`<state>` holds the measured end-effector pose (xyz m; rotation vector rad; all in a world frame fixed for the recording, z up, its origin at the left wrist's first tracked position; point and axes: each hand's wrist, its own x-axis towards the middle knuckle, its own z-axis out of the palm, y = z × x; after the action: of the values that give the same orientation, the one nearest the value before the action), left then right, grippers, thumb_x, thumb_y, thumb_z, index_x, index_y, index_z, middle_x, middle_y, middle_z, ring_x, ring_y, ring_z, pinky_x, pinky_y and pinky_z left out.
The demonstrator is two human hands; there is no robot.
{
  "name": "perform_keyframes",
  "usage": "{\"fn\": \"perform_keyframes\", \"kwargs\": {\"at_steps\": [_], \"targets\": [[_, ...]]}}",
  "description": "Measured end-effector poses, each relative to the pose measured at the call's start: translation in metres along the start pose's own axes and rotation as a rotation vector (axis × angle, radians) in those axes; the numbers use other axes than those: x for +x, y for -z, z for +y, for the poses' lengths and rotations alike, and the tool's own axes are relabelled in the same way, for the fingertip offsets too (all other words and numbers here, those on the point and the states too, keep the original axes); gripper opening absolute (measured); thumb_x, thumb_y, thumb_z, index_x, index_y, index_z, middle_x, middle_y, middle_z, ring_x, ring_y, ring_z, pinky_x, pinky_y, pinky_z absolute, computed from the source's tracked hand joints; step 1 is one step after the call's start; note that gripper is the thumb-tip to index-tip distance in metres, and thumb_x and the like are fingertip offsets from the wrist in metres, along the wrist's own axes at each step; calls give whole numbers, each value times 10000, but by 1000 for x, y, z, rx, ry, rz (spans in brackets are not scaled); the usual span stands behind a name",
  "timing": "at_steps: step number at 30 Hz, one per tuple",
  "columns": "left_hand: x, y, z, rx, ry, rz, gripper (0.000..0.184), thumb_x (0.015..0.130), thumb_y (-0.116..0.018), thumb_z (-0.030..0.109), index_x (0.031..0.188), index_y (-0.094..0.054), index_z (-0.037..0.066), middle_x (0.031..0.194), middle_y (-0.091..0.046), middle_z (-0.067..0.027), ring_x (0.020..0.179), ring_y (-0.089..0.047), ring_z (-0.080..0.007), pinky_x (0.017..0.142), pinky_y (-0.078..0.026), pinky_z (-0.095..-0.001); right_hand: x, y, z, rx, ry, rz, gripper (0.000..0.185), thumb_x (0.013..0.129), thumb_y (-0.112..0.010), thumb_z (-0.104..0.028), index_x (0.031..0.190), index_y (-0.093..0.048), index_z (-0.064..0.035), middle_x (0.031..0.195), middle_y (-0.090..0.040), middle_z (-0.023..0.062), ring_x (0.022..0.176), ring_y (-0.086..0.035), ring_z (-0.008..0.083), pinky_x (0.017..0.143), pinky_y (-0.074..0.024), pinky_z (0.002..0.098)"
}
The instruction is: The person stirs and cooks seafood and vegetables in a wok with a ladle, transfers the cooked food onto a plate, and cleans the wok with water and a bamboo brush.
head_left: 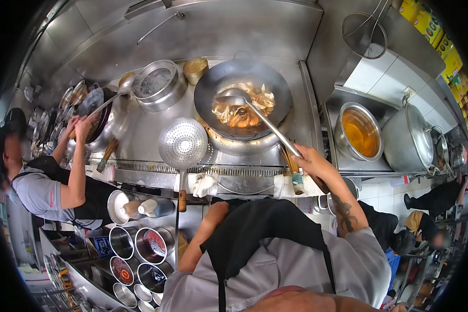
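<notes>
My right hand (313, 160) is closed around the long handle of a wok ladle (234, 97). The ladle's bowl rests in a large black wok (208, 83), among pale and orange-brown pieces of food (244, 119) in a little liquid. My left hand (217, 212) is low by the front edge of the range, close to my apron; its fingers are hidden. To its left, a perforated skimmer (183, 141) lies on the range with its wooden handle over the edge. A crumpled white cloth (204, 184) lies near the left hand.
A bamboo brush (292, 171) stands right of the wok. Beyond are a pot of amber liquid (360, 132) and a large lidded pot (408, 138). Stacked metal pans (161, 86) sit left. Sauce containers (154, 244) stand lower left. A co-worker (57, 187) uses another ladle at left.
</notes>
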<state>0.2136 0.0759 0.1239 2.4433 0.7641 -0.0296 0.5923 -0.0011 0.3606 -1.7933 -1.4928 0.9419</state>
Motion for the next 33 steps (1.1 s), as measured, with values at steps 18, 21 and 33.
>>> {"fn": "perform_keyframes", "kwargs": {"at_steps": [18, 21, 33], "targets": [[3, 10, 16, 54, 54, -87, 236, 818, -534, 197, 785, -665, 4, 877, -663, -227, 863, -648, -394, 750, -516, -490, -4, -32, 2, -175, 67, 80, 290, 881, -577, -177, 1083, -533, 27, 784, -599, 246, 738, -591, 419, 688, -462, 451], [-2, 10, 13, 59, 87, -78, 237, 819, -533, 197, 786, -665, 4, 875, -664, -226, 861, -649, -393, 747, -517, -489, -21, -21, -5, -101, 0, -44, 277, 892, -577, -179, 1091, -537, 9, 710, -564, 192, 654, -578, 325, 644, -456, 401], [-4, 6, 6, 61, 79, -37, 246, 832, -516, 190, 792, -668, 1, 874, -667, -224, 860, -654, -390, 747, -520, -486, -6, -26, 15, -175, -66, -19, 270, 912, -548, -139, 1160, -549, -32, 662, -562, 84, 604, -564, 165, 587, -457, 324]]}}
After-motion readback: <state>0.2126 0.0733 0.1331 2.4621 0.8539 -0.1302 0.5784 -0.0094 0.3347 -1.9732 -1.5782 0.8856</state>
